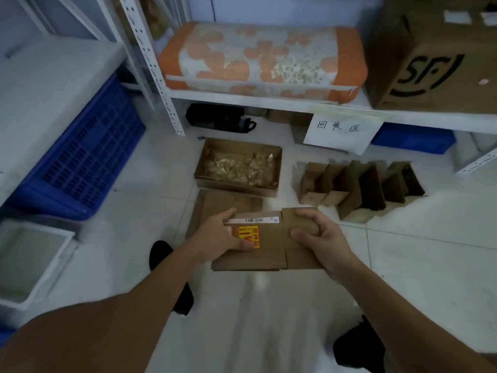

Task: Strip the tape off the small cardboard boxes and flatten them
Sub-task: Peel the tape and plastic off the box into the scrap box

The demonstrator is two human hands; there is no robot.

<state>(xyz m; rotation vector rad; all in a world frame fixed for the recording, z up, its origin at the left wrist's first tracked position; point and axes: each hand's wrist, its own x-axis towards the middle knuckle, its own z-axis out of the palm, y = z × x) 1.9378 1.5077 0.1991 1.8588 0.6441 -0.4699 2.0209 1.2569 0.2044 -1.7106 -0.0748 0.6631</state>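
I hold a flattened small cardboard box over the floor, in the middle of the view. It carries a red and yellow sticker and a white barcode label along its far edge. My left hand grips its left side, thumb lying across the sticker. My right hand grips the right flap, fingers curled over its far edge. Beneath the box lies another flat piece of cardboard. Several small opened boxes stand in a cluster on the floor to the right.
An open carton of crumpled tape sits just beyond the flat cardboard. White shelving holds an orange cushion and a large printed box. A blue crate stands at left, a white bin near left.
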